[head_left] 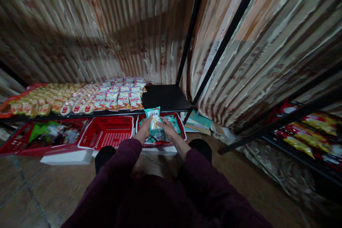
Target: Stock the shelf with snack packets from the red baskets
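Between my two hands is a teal and white snack bag [154, 117], upright above a red basket [184, 132]. My left hand [145, 128] grips its left side, and my right hand [167, 128] holds its lower right side. More teal bags [159, 136] lie in the basket beneath my hands. On the black shelf [167, 98] behind, white and orange snack bags [123, 100] stand in rows, ending left of the bare shelf part.
An empty red basket [107, 131] sits left of the teal bags' basket. Farther left, another red basket [16, 144] holds mixed packets. Small round packs [48, 99] cover the shelf's left. A black post [213, 67] rises at right, near a rack of red-yellow bags [307, 135].
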